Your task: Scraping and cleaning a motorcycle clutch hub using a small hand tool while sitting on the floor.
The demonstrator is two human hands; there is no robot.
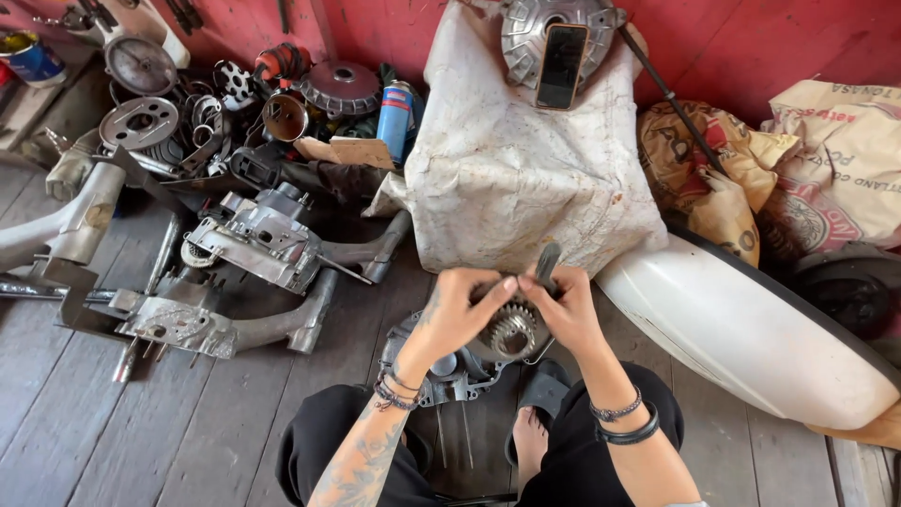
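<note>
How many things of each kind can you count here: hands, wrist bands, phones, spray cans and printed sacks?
Hands: 2, left hand and right hand, both on the gear shaft
Wrist bands: 4 at least, left stack, right pair
Phones: 1
Spray cans: 1
Printed sacks: 2
Total: 10

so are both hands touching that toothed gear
Touching: the head view shows the left hand and right hand wrapped around the toothed gear, fingers against it.

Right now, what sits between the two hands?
Head view: a toothed metal gear on a shaft, gripped from both sides by left hand and right hand; the shaft end sticks up above the fingers.
</note>
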